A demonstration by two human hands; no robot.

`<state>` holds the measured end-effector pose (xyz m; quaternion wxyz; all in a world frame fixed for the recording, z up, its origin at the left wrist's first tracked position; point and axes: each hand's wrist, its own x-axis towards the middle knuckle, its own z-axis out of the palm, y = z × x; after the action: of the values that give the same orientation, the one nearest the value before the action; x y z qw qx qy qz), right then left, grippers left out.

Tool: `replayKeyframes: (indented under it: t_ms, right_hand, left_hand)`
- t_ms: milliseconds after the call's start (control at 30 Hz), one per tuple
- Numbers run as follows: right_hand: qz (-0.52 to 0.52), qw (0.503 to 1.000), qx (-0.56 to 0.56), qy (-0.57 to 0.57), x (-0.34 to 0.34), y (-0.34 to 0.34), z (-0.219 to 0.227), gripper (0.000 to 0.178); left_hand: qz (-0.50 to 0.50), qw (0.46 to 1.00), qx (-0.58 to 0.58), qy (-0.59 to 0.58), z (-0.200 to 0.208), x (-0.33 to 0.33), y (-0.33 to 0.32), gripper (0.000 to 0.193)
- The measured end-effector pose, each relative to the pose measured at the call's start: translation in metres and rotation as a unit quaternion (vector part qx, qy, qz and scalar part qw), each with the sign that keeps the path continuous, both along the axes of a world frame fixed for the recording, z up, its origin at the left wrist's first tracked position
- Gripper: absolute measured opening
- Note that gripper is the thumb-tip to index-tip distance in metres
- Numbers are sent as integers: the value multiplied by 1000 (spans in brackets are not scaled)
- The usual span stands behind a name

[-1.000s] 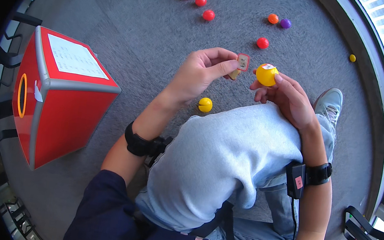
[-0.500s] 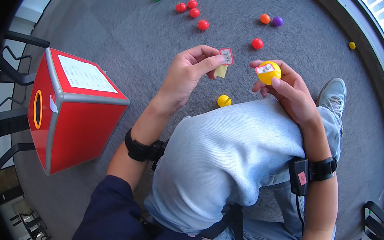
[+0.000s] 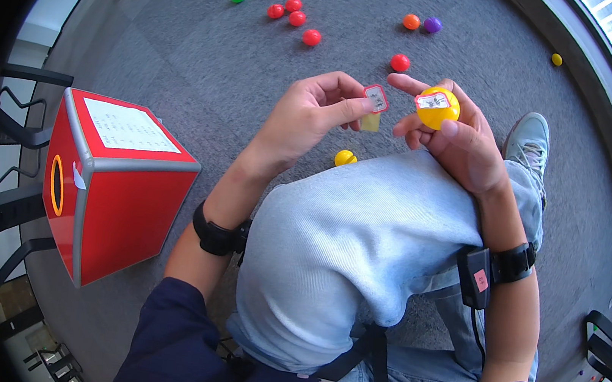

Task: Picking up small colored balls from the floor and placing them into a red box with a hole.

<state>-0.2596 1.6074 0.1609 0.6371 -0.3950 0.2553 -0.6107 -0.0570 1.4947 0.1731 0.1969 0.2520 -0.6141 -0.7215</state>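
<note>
Above my raised knee, my left hand (image 3: 312, 118) is closed, pinching a small white sticker (image 3: 376, 99) with a red border between thumb and finger. A yellowish paper slip (image 3: 369, 122) hangs below that sticker. Across from it, my right hand (image 3: 472, 144) grips a yellow plastic ball (image 3: 438, 114) by thumb and fingers, its index finger stretched out to the left. A red-bordered label (image 3: 432, 100) sits on that ball. On the carpet just beyond my knee lies another yellow ball (image 3: 345, 158) with a dark slit in it.
To my left stands a red box (image 3: 136, 220) with grey edges, a round yellow-rimmed hole and a white sheet on top. Several red balls (image 3: 311, 37) and other coloured balls lie on the grey carpet ahead. Black chair legs (image 3: 20, 127) line the left side.
My left hand has moved right with the sticker, closer to the ball. In my right hand the ball sits slightly higher and further right, and the index finger has straightened.
</note>
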Motion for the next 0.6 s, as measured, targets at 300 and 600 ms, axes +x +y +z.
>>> replayKeyframes:
  t_ms: [300, 600]
  right_hand:
    - [-52, 998, 30, -23, 2, 1, 2, 35]
    - [-80, 994, 58, 46, 4, 0, 3, 39]
  left_hand:
    - [1, 1000, -11, -4, -2, -8, 4, 21]
    - [18, 999, 33, 39, -8, -2, -1, 20]
